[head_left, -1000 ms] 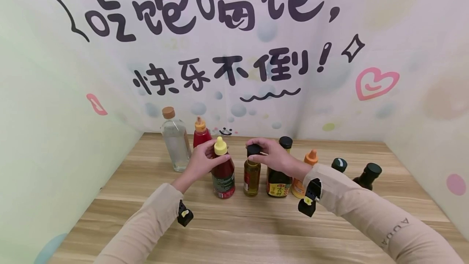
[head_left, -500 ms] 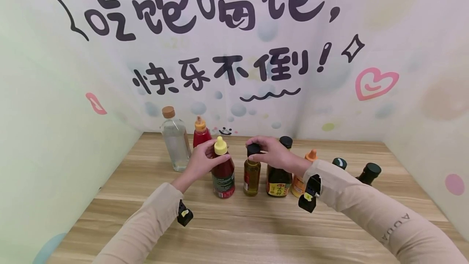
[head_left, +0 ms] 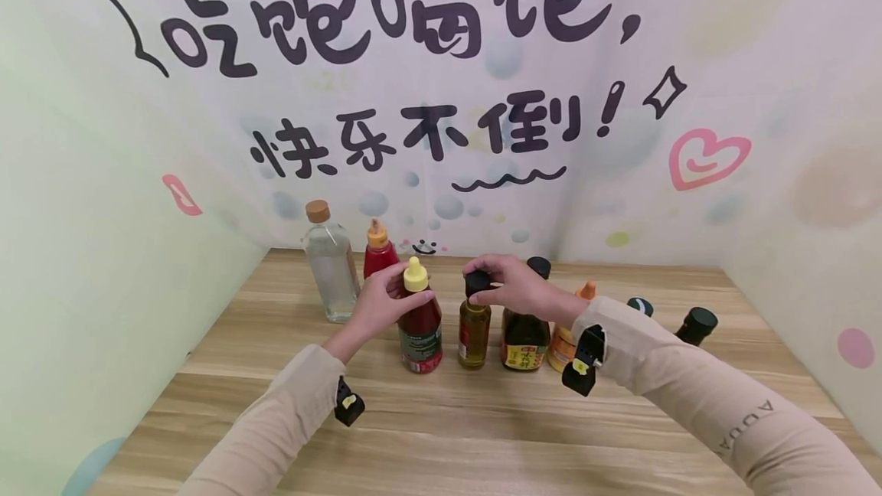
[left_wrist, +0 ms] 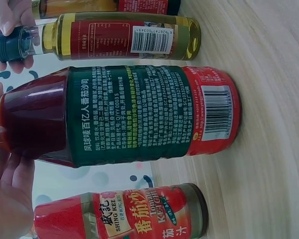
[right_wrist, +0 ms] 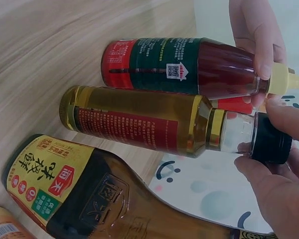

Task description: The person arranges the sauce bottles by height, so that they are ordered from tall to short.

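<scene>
Head: hands (head_left: 377,302) (head_left: 515,289) around two bottles (head_left: 419,334) (head_left: 474,337)

Booth-like nook, 3 printed walls (head_left: 386,83)

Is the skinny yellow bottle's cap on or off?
On. The right hand grips the black cap, which covers the top of the yellow bottle.
</scene>
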`<state>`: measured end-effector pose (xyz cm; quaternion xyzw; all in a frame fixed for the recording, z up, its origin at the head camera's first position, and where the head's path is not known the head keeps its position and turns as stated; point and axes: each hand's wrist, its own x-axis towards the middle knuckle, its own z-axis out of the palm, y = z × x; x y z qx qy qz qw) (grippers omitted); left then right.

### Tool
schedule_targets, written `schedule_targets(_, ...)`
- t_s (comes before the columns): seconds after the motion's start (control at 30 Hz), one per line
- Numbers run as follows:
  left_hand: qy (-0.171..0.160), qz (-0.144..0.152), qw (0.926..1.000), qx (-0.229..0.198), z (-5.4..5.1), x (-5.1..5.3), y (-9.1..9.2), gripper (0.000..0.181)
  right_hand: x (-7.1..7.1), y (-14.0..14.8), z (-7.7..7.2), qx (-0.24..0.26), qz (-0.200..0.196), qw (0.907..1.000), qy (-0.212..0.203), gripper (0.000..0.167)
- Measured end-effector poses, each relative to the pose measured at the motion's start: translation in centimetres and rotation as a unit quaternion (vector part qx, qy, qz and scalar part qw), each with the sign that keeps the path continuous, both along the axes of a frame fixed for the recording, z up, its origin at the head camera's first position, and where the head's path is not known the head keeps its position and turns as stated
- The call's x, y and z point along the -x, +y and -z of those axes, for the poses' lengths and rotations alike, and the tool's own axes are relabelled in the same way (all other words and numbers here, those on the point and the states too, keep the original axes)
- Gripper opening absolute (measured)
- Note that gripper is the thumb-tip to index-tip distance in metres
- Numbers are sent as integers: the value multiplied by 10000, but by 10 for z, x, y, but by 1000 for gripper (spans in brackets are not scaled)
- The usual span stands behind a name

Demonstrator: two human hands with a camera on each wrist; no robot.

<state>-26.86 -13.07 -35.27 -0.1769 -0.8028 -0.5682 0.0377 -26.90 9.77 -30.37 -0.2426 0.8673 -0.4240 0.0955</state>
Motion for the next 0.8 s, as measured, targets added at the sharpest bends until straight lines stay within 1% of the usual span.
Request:
schedule_targets(0.13,-50,-37,10000,-19,0,0,0,44,0,0,1,7,18,10000,-3,35)
schedule_targets(0.23,-96,-9,9999,-52,-2,0,-1,44,0,-1,1,27,34,10000,-20,35)
schedule_targets(0.4,-200,26,9998,-42,-5,-1,-2,42,1,-1,2,118,-58,9999,7,34)
schedule_targets(0.5,-255,-15,9997,-28,-7,0,-2,40,2,-1,2,185,-107,9998,-11,33)
schedule_targets(0.8,-85,-31,9999,-137,-7,3,1,38,1,-1,4,274,-118,9995,80,33)
